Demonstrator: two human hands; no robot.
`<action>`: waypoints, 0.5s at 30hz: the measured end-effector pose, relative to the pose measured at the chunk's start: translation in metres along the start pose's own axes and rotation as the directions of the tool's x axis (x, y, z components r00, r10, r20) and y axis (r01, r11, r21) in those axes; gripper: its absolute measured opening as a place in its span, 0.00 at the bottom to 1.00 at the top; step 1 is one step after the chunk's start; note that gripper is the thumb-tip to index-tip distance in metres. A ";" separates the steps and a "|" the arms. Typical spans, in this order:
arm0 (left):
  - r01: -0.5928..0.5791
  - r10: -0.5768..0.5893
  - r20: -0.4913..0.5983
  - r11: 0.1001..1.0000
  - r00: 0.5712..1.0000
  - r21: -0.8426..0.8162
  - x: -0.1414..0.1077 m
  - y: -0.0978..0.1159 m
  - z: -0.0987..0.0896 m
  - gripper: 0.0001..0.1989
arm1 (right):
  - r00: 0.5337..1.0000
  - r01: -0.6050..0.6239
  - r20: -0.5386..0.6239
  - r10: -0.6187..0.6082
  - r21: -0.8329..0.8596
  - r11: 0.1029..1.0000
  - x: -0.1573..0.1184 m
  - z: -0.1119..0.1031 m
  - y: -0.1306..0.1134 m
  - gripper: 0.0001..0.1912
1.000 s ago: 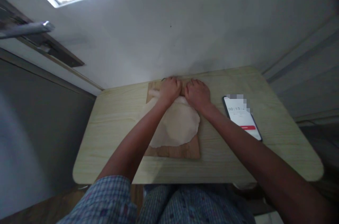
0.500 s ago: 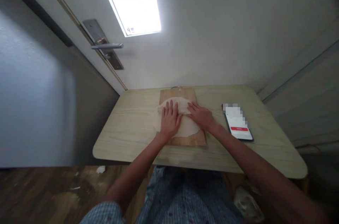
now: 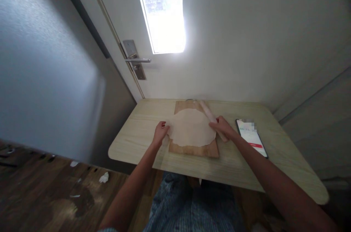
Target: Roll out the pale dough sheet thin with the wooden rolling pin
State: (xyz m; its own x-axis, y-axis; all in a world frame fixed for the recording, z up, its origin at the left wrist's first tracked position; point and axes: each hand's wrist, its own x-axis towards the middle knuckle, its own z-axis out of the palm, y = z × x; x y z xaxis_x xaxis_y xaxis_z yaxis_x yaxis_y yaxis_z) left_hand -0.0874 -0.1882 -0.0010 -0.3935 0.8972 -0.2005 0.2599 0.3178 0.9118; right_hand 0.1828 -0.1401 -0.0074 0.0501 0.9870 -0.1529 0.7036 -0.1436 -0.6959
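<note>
A thin, pale, roundish dough sheet lies flat over a wooden board on the table, spreading past the board's left side. At the sheet's left edge, my left hand has its fingers curled toward the thumb, apparently pinching the edge of the dough. My right hand is closed around a wooden rolling pin, which slants along the right side of the board, its far end pointing toward the door. The right fingertips are close to the dough's right edge.
The light wooden table stands against a white door with a metal handle and a bright window. A phone with a lit screen lies right of the board. White scraps are on the floor.
Both hands were pressing on the dough, whose far part was folded or rolled; now it lies flat. My hands have moved apart, and the rolling pin shows in my right hand. The view has shifted.
</note>
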 end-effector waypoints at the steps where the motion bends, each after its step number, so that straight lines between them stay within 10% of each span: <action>1: 0.033 -0.033 0.008 0.999 0.999 -0.015 -0.001 0.001 -0.002 0.13 | 1.000 0.014 0.009 -0.014 0.017 1.000 0.001 -0.002 0.003 0.09; 15: 0.100 -0.107 -0.011 0.960 0.994 -0.263 0.002 -0.006 0.002 0.09 | 0.994 -0.074 -0.050 0.095 0.327 0.942 -0.010 -0.013 -0.007 0.17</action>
State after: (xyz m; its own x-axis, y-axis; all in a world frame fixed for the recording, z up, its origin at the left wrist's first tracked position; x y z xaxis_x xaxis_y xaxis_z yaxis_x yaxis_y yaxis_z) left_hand -0.0880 -0.1876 -0.0072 -0.4287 0.8547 -0.2927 -0.0216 0.3142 0.9491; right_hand 0.1865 -0.1481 0.0078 0.1518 0.9713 -0.1834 0.4278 -0.2318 -0.8737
